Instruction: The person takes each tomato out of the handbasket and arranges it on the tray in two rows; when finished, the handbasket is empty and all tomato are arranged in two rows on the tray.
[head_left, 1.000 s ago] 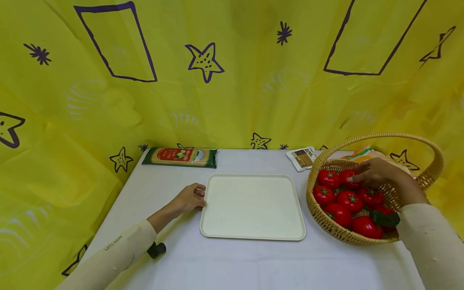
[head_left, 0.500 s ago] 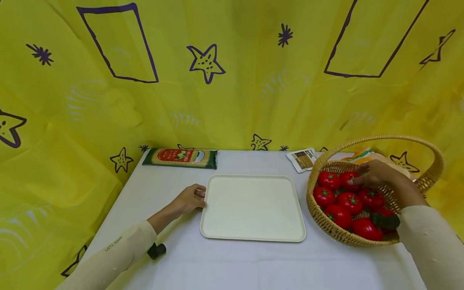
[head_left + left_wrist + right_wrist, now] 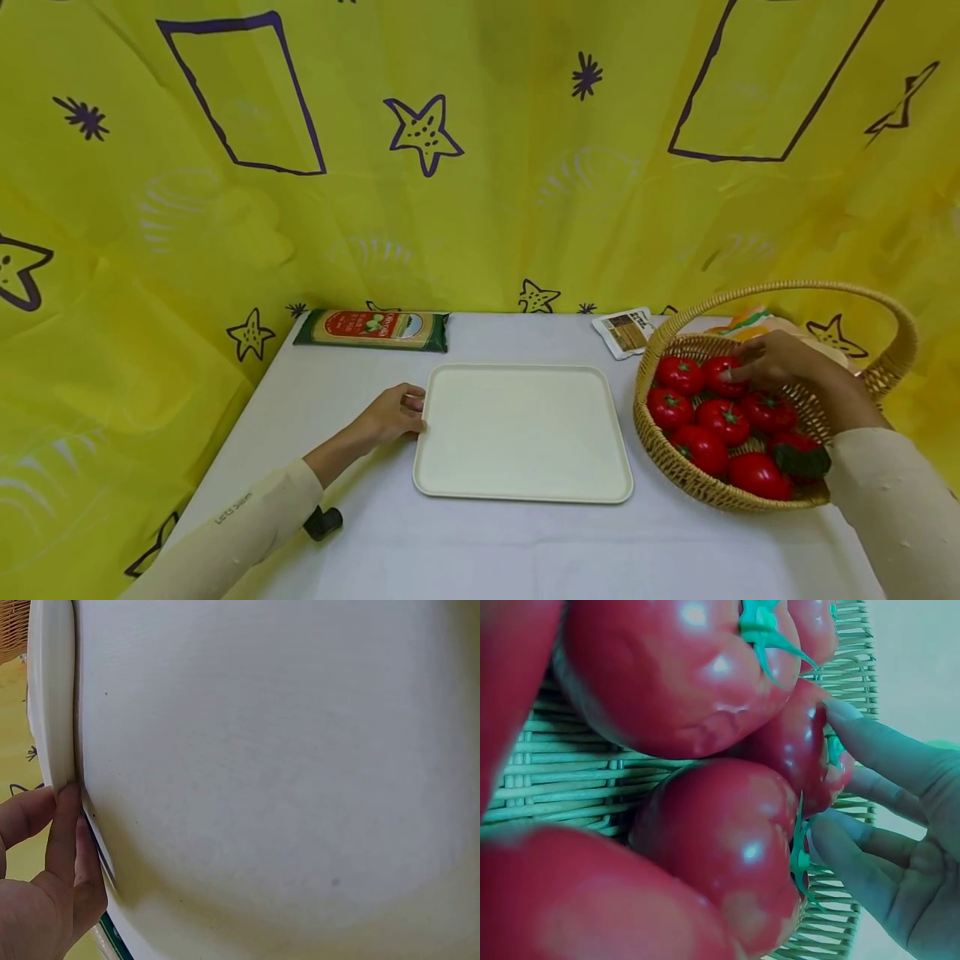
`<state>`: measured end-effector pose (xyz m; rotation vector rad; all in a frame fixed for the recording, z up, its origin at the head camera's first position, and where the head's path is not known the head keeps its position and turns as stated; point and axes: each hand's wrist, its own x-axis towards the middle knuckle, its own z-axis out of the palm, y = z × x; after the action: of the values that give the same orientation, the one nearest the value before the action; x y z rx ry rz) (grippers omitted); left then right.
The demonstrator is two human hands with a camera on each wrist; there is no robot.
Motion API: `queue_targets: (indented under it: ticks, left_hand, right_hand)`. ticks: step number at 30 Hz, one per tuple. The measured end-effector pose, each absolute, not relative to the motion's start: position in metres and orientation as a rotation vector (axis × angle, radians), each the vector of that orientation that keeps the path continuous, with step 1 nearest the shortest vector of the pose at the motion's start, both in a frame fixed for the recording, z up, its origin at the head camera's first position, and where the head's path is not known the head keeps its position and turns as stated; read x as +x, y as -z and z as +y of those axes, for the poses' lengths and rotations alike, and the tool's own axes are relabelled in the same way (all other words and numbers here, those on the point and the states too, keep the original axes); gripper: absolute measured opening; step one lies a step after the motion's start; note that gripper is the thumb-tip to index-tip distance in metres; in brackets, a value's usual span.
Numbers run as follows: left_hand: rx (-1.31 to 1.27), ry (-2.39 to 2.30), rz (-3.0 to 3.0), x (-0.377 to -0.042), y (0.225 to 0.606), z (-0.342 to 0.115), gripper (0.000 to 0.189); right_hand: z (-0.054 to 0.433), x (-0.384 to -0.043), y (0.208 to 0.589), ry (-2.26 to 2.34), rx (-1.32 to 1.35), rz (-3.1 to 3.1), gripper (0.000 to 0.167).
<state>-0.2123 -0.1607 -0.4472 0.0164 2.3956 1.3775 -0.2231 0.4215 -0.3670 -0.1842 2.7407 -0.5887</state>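
Note:
My left hand [image 3: 390, 414] pinches the left edge of a cream rectangular tray [image 3: 525, 433] lying on the table. In the left wrist view the thumb and fingers meet at the tray's rim [image 3: 58, 712]. On the right, my right hand [image 3: 783, 362] reaches into a wicker basket [image 3: 675, 462] of red tomatoes with green stem tops. Its thumb and fingers pinch a tomato [image 3: 787, 742] near the back of the basket, around the stem end. Other tomatoes [image 3: 727, 840] sit close about it. Part of the basket's inside is hidden under the right hand and wrist.
A green and yellow food packet [image 3: 371, 329] lies at the back left, a small white pouch [image 3: 625, 332] at the back right. The basket's tall handle [image 3: 795, 286] arches over the tomatoes. Behind the white-covered table [image 3: 480, 558] hangs a yellow patterned cloth [image 3: 480, 208].

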Motion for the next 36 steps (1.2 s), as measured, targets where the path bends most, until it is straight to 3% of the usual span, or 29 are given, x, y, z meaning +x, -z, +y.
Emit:
queue_targets:
  ticks: [12,36]
  left_hand:
    - [0.022,-1.37,2.401,-0.212,0.447,-0.159,0.057]
    - [0.053,-1.35,2.426,-0.211,0.446,-0.159,0.055]
  right_hand:
    - [0.425,-0.217,0.372,0.818,-0.249,2.667,0.061]
    - [0.425,-0.214,0.376,0.766,-0.322,2.783,0.056]
